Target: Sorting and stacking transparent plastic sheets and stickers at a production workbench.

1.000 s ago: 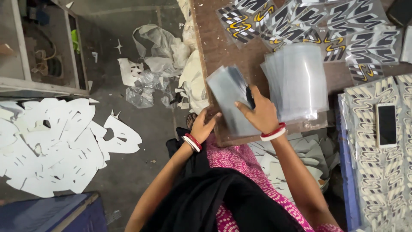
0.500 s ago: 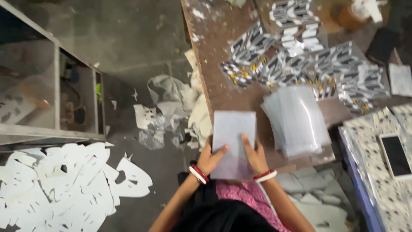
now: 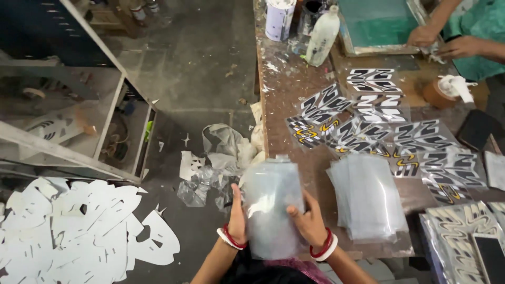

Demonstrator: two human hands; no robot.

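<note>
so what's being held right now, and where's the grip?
A clear plastic sheet, held upright in both hands: left hand on its left edge, right hand on its right edge, low down.

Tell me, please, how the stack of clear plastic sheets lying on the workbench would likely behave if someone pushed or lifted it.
The stack of clear plastic sheets looks glossy and already fans unevenly, so a push would probably slide the top sheets apart. The bundle between the left hand and right hand bows, so lifted sheets likely flop. They seem light for their area.
</note>
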